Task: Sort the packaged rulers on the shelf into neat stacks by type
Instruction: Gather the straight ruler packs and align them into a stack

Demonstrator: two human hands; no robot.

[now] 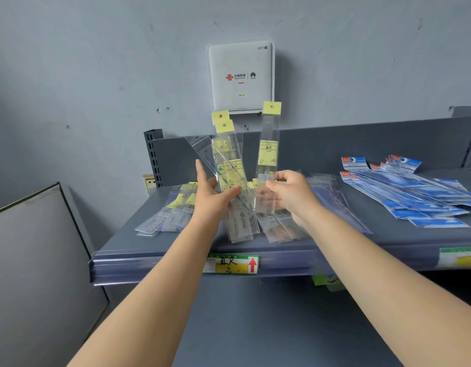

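Forearms reaching up and forward from the lower edge, both bare. Grey shelf [387, 242] at mid-height, front lip carrying a green-and-yellow price label [233, 264] with handwritten characters and a red arrow. Left hand [213, 196] closed around a fanned bundle of clear packaged rulers [230, 165] with yellow header tabs, held upright and tilted slightly left, forefinger extended upward along the bundle's left edge. Right hand [288, 193] pinching the lower part of a single yellow-tabbed ruler pack [267, 154], held nearly vertical, just beside the left-hand bundle but apart from it. Beneath both hands, loose clear ruler packs [245, 226] lying flat and overlapping on the shelf, some overhanging toward the front lip; more yellow-labelled packs [176, 207] spread at the shelf's left end. Blue-printed ruler packs [419, 197] fanned in a rough pile at the right (well apart from the yellow ones). Behind, a slotted shelf upright [153, 157], and a white wall-mounted router [241, 76] on the grey wall above the raised packs.
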